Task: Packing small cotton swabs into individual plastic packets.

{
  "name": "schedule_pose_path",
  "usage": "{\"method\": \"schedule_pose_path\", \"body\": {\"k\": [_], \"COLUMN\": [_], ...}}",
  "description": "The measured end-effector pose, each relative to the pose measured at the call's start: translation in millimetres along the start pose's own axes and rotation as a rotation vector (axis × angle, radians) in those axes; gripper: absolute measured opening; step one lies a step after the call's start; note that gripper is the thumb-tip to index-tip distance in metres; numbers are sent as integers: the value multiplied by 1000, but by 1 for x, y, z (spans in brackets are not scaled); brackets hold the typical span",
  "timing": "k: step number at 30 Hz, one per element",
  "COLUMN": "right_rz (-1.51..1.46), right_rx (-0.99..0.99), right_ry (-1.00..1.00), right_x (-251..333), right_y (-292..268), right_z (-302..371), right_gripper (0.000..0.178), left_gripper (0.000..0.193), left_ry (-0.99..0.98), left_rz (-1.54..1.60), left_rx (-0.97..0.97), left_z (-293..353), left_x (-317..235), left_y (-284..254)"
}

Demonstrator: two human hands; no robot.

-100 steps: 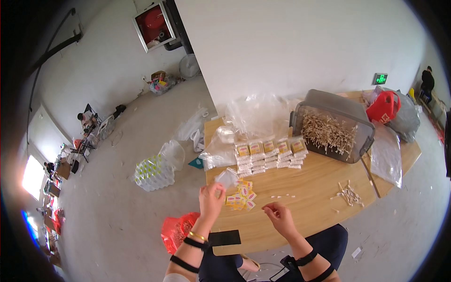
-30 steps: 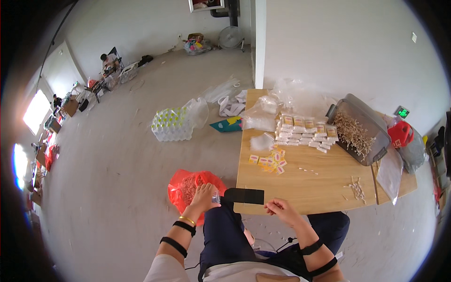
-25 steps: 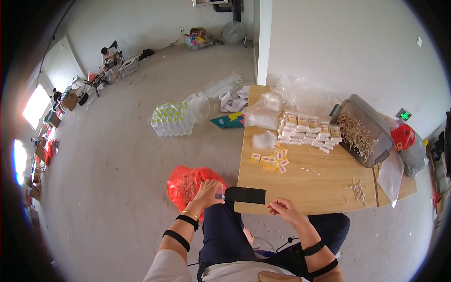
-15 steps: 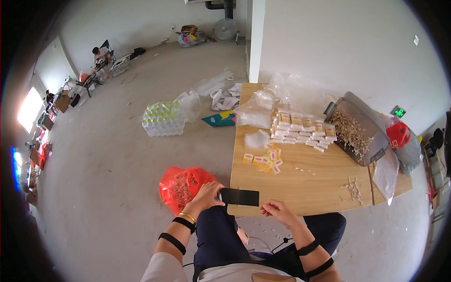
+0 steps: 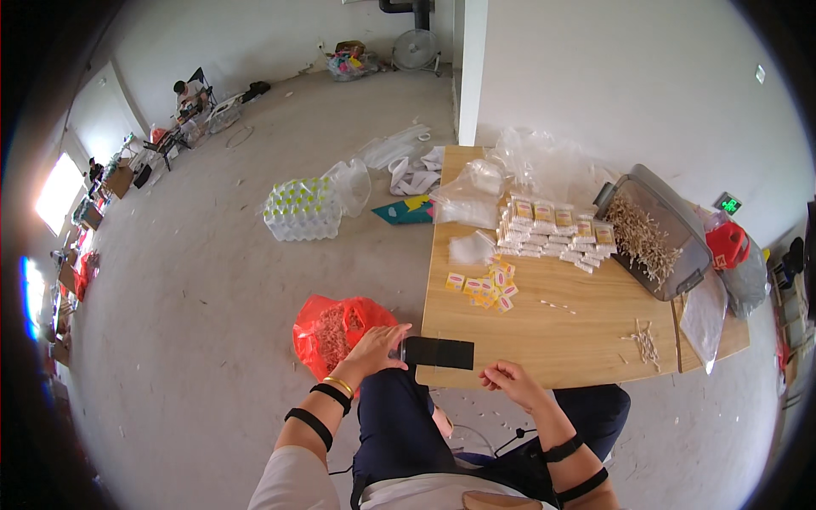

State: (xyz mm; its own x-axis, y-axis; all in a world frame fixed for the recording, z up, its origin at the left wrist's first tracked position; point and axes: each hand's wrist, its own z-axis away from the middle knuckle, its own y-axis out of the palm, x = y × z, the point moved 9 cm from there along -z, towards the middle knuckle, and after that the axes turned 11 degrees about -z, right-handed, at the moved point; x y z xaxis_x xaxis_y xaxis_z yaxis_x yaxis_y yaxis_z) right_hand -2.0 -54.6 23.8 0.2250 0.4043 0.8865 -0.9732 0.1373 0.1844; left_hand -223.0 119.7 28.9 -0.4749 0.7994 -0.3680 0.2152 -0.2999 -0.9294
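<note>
My left hand [image 5: 374,352] is at the table's front left corner, with thumb and fingers around the near end of a flat black rectangular strip [image 5: 440,353]. The strip reaches over the table edge, and its exact kind is unclear. My right hand [image 5: 512,382] hovers at the front edge, to the right of the strip and apart from it. Its fingers are curled together; whether something small is pinched in them is hidden. On the wooden table [image 5: 561,348] lie yellow and white cards [image 5: 486,289], a few loose cotton swabs [image 5: 557,306] and a small swab heap [image 5: 643,344].
Stacked swab packs [image 5: 552,228] stand behind the cards, beside clear plastic bags [image 5: 467,204]. A grey tub [image 5: 671,195] lies tipped with swabs spilling inside it. On the floor are a red bag [image 5: 319,308] and a pack of green-capped bottles [image 5: 302,212]. A person [image 5: 189,95] sits far left.
The whole view has shifted slightly to the right. Both hands and the black strip keep almost the same places relative to the table.
</note>
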Motion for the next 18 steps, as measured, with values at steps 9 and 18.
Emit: {"method": "schedule_pose_path", "body": {"k": [9,18], "right_rz": [6,-6], "right_rx": [5,-8], "right_ry": [10,9], "right_x": [-5,-13], "right_y": [-3,-6], "right_z": [-2,-5], "right_gripper": [26,25], "left_gripper": [94,89], "left_ry": [66,149], "left_rz": [77,-260], "left_rx": [49,102], "left_z": [-11,-26], "left_x": [-15,-57], "left_y": [1,-8]}}
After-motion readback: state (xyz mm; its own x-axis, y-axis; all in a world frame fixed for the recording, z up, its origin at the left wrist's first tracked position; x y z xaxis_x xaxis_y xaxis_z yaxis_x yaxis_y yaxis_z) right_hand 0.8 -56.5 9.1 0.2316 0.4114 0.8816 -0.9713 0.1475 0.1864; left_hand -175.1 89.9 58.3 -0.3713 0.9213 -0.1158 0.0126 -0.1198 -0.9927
